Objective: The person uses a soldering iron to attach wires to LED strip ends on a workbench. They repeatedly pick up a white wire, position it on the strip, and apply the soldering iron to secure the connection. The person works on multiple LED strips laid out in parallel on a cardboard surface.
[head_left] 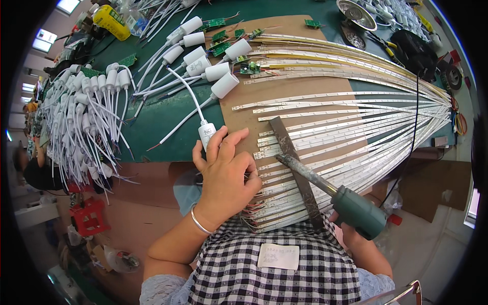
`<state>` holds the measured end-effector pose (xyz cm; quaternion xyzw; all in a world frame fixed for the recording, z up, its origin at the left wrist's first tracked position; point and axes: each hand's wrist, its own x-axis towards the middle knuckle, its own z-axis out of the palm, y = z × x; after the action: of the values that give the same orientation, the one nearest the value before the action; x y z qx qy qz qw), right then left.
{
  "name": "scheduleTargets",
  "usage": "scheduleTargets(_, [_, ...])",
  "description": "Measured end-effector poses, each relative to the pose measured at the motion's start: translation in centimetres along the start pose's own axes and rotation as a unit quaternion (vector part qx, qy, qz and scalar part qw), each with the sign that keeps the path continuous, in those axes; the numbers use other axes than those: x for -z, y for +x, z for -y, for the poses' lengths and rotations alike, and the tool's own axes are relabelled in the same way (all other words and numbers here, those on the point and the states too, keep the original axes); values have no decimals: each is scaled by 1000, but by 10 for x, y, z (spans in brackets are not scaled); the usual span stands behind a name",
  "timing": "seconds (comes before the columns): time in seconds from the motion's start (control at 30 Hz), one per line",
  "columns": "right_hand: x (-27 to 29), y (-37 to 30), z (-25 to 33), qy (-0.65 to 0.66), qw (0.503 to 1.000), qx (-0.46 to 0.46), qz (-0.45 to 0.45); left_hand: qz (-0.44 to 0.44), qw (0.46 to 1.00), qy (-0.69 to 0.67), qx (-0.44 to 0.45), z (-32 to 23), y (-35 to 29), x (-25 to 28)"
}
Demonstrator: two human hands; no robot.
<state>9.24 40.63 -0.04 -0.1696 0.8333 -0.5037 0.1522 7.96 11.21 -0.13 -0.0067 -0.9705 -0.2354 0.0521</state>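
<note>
Two hands are at work over a brown board (pixel 305 81) that lies on the green desk (pixel 157 119). Fanned across that board is a spread of long, pale light strips (pixel 356 127), their near ends gathered at the board's lower edge. The left hand (pixel 226 170) lies flat on those near ends, fingers loosely together and clamped on nothing; its fingertips touch a small white plug (pixel 206 133) at the board's left edge. The right hand (pixel 351 235), just off the board's lower right corner, is mostly hidden but appears wrapped around the green handle of a soldering iron (pixel 325 185), whose grey tip rests on the strip ends beside a dark flat bar (pixel 295 162) laid across them. White capped cables (pixel 203 61) lie over the board's upper left corner, with more heaped further left (pixel 86 117).
</note>
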Motion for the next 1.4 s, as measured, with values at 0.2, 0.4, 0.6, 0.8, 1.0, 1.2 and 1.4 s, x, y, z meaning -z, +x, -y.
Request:
scheduleTargets(0.2, [3, -2, -4, -18, 1000, -23, 9, 6, 1000, 29, 4, -4, 0, 1])
scheduleTargets(0.4, [-1, -3, -9, 45, 999, -23, -15, 12, 999, 41, 1, -5, 0, 4])
scheduleTargets(0.6, [0, -3, -2, 52, 995, -77, -30, 23, 998, 7, -53, 4, 1, 22])
scheduleTargets(0.8, [1, -1, -4, 80, 995, -59, -22, 107, 986, 2, -128, 16, 4, 33])
scheduleTargets(1.0, [-1, -1, -1, 124, 990, -47, -43, 100, 985, 0, -143, 16, 5, 22])
scheduleTargets(1.2, [-1, -2, 0, 117, 991, -51, -43, 69, 992, -37, -97, 18, 3, 15])
scheduleTargets(1.4, [0, 3, -5, 66, 998, 19, -10, 17, 997, -36, -62, 10, 0, 8])
